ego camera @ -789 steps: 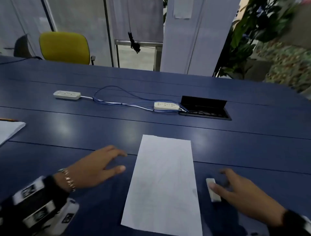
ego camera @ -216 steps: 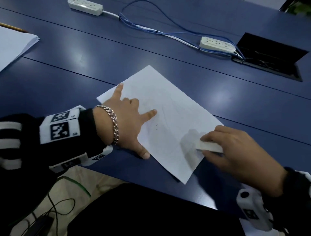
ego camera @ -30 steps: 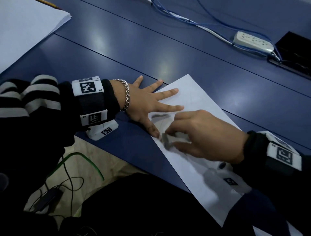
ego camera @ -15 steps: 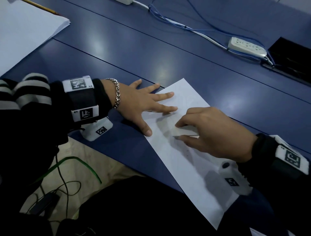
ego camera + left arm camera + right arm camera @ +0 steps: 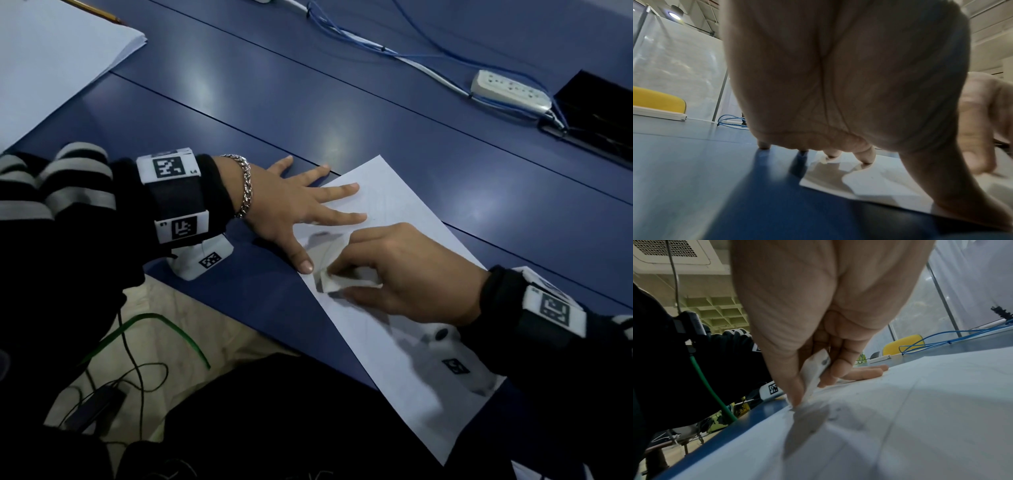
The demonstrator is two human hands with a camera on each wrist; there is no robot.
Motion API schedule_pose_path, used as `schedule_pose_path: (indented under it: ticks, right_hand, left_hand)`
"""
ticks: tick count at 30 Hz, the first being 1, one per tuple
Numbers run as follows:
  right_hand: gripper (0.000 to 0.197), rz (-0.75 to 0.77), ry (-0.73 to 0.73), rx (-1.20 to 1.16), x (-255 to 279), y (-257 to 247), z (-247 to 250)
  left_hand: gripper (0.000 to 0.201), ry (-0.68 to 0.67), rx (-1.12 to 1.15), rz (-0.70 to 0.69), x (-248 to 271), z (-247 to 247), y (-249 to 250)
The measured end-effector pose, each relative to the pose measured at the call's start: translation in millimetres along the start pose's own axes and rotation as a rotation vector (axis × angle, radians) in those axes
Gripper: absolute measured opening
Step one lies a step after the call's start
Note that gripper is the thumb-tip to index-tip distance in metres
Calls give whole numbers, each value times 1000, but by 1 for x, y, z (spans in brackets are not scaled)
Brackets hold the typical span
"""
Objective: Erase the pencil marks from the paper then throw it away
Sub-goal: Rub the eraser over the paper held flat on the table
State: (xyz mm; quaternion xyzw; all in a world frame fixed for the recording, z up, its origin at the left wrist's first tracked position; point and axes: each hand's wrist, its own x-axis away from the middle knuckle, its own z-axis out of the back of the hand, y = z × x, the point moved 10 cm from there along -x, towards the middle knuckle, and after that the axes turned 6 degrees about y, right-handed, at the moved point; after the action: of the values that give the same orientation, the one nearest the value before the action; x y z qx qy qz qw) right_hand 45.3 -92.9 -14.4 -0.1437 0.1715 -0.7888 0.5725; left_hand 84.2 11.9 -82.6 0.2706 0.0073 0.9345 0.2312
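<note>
A thin white sheet (image 5: 404,308) lies flat on the smooth blue bench (image 5: 342,113), pinned by the flat, spread left hand (image 5: 291,205). A small white block eraser (image 5: 346,282) is pinched in the right hand (image 5: 404,274) and pressed to the sheet's near edge. Blue cables (image 5: 376,44) and a power strip (image 5: 510,90) lie behind.

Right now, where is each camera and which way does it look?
Head: looks down at the table, paper, both hands and sleeves.
Left wrist: low on the table, looks along the flat left hand pressing the paper.
Right wrist: looks along the right hand pinching the eraser.
All three share the paper.
</note>
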Motion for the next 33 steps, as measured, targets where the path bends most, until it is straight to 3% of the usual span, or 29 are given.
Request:
schedule_pose_path:
  ticks: [5, 10, 14, 19, 24, 28, 33]
  right_hand:
    - [21, 22, -86, -52, 8, -7, -6]
    - [23, -14, -11, -7, 1, 1, 3]
    - [22, 35, -158, -57, 12, -13, -9]
    - [28, -124, 62, 95, 15, 30, 27]
    - [29, -181, 13, 111, 22, 38, 18]
    - [28, -128, 45, 89, 12, 24, 16]
    - [26, -141, 68, 124, 0, 27, 8]
  left_hand:
    - [105, -7, 7, 5, 1, 0, -1]
    - [105, -6, 18, 0, 1, 0, 0]
    - [105, -5, 23, -2, 2, 2, 1]
    - [106, 38, 37, 0, 4, 7, 2]
    - [115, 210, 0, -28, 4, 25, 11]
    - [125, 68, 6, 14, -1, 9, 8]
    - [128, 21, -8, 28, -2, 8, 7]
